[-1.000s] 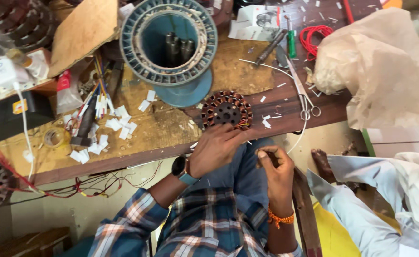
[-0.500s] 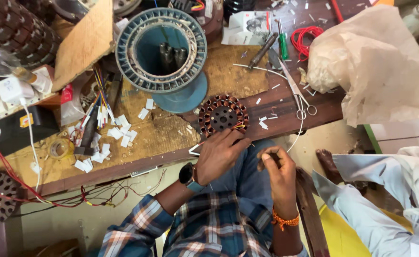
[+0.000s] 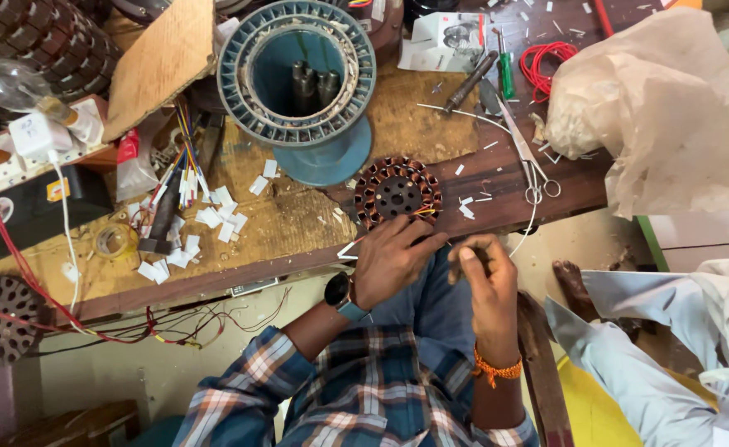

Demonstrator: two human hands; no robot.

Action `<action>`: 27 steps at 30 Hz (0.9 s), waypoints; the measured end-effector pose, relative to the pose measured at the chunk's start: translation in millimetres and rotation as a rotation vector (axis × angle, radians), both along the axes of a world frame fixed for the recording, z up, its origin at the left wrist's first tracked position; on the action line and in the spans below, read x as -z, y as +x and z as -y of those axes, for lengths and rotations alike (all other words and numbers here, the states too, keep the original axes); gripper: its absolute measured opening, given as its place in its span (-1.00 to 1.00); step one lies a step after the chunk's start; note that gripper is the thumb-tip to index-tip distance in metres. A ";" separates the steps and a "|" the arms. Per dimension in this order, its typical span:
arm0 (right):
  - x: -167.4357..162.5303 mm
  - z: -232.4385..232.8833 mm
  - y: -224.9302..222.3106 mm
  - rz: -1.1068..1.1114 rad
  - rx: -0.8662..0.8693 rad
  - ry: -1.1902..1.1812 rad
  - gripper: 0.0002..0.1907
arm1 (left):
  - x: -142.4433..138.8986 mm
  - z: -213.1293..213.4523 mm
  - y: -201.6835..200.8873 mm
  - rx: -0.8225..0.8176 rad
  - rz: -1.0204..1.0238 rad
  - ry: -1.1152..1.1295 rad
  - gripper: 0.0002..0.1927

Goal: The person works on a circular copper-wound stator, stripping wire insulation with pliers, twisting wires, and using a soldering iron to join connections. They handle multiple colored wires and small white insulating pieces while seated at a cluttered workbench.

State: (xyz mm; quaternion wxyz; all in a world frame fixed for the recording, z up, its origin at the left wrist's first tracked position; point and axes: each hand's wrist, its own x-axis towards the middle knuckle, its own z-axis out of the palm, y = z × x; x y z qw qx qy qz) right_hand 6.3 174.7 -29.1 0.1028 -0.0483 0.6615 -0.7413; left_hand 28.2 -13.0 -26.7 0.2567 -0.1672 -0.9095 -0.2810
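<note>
A round stator (image 3: 398,193) wound with copper coils lies near the front edge of the wooden workbench (image 3: 298,223). My left hand (image 3: 391,258), with a watch on its wrist, rests just below the stator, its fingers pinched on thin wires that lead off it. My right hand (image 3: 484,277) is held beside it over my lap. Its fingers are curled around something small and thin, too hidden to name. An orange thread band circles that wrist.
A large blue-grey motor housing (image 3: 297,74) stands behind the stator. Scissors (image 3: 528,157), a screwdriver (image 3: 505,73), red wire (image 3: 546,66) and a crumpled plastic bag (image 3: 662,108) lie to the right. White paper slips (image 3: 207,223) litter the left. Another person's foot (image 3: 575,285) is at the right.
Both hands stay at the stator's lower edge, the fingers shifting slightly on the wires. The view has shifted a little; nothing on the bench moved.
</note>
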 end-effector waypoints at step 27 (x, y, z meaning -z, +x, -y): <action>16.9 25.1 -12.1 -0.085 0.038 0.741 -0.85 | -0.7 2.3 -9.3 -0.013 0.150 0.464 -0.84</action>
